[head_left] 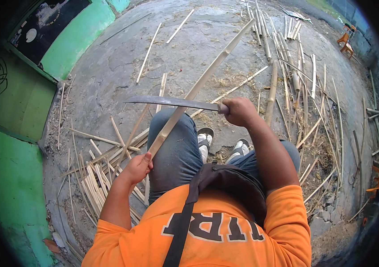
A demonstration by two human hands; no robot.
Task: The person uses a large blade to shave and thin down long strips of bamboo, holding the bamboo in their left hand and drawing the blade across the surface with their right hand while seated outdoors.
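A long split bamboo strip point(203, 81) slants from my left hand point(138, 168) up and away to the right, crossing over my left knee. My left fingers are closed round its near end. In my right hand point(241, 111) is the handle of a machete point(167, 102), its long dark blade pointing left. The blade lies across the bamboo strip just beyond my knee; whether it touches or only passes above it, I cannot tell.
Cut bamboo strips point(95, 180) pile up on the ground at my left. Several bamboo poles point(273, 89) and slats lie scattered ahead on the right. A green wall point(9, 173) borders the left side. An orange chair point(345, 41) stands far right.
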